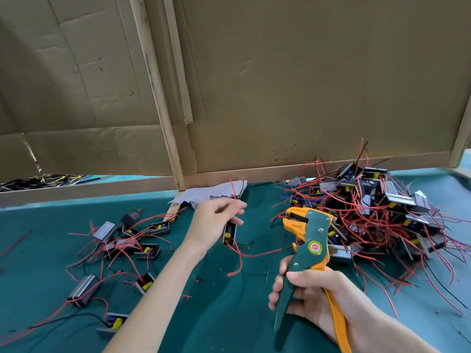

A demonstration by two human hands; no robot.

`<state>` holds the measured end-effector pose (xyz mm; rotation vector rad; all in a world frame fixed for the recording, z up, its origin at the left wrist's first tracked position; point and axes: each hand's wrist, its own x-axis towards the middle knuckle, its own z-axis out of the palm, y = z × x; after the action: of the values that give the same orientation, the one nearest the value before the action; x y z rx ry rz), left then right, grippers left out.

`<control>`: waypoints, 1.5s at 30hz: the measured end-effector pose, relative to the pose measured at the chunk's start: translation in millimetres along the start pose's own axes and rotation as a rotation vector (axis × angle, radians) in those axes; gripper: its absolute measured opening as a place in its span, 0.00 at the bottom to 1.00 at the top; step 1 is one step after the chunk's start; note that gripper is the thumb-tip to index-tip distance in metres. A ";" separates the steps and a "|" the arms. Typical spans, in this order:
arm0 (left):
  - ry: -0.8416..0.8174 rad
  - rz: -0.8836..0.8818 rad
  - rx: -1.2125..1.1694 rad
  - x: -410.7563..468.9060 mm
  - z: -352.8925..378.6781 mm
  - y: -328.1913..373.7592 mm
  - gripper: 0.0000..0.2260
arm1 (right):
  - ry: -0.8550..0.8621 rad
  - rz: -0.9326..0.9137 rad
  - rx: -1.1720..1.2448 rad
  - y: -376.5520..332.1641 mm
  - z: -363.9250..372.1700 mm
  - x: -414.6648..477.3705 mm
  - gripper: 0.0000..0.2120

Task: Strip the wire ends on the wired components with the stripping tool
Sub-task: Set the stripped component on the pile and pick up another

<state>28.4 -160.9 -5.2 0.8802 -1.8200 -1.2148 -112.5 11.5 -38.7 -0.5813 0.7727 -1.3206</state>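
Left forearm: bare, slender, at 7 o'clock.
Right forearm: bare, at 5 o'clock.
Hands: left hand and right hand bare; thumbnail short, plain.

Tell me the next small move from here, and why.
Probably bring the red wire pinched in the left hand across into the orange head of the stripping tool. The right hand grips the tool's handles, its head sits apart from the wire, and the wire's component hangs under the left hand.
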 end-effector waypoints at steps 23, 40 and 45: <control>-0.377 0.144 0.012 -38.3 -0.2 62.2 0.05 | -0.175 -0.052 -0.266 -13.6 1.6 -12.9 0.08; -0.483 0.082 0.028 -38.1 -4.5 61.6 0.08 | -0.183 -0.042 -0.381 -13.9 0.4 -15.7 0.07; -0.534 0.060 0.055 -38.1 -7.2 63.4 0.07 | -0.075 -0.043 -0.429 -9.2 1.3 -17.5 0.09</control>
<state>44.4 -111.7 48.2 0.5528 -2.2863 -1.4639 -118.5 27.0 -28.0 -0.9866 0.9933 -1.1687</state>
